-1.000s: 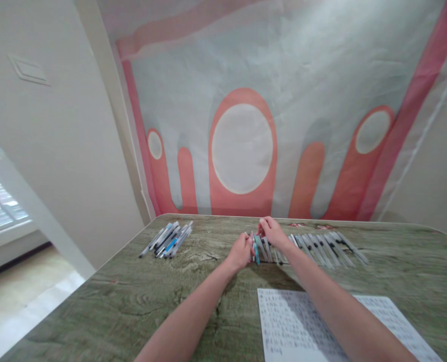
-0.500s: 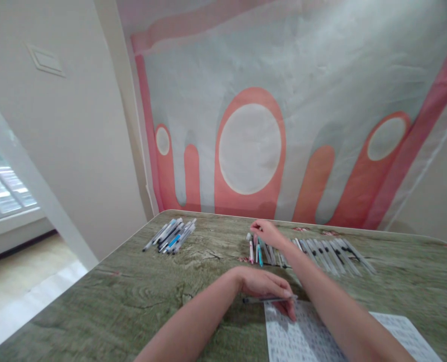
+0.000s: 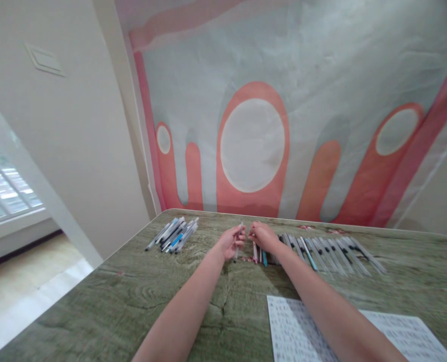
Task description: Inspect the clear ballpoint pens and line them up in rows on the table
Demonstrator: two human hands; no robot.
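My left hand [image 3: 231, 242] is closed around a clear-barrelled pen [image 3: 235, 257], which it holds nearly upright above the far part of the table. Just right of it, my right hand [image 3: 264, 236] has its fingers pinched together at the left end of a row of pens [image 3: 323, 254]. Its fingertips cover the tops of a pink-and-white pen [image 3: 255, 254] and a teal-ended pen [image 3: 264, 258]; whatever they may grip is hidden. The row, mostly clear pens with one light-blue one [image 3: 309, 255], lies side by side and runs to the right, partly behind my right wrist.
A loose pile of pens [image 3: 174, 236] lies at the far left of the wood-patterned table [image 3: 140, 301]. Sheets of paper covered in writing [image 3: 289, 327] lie near the front, partly under my right forearm. Behind the table rises a wall covering [image 3: 321, 75] with pink shapes.
My left hand has moved from above the paper, up and left, to beside my right hand, turning the pen from level to nearly upright. My right hand has barely moved.
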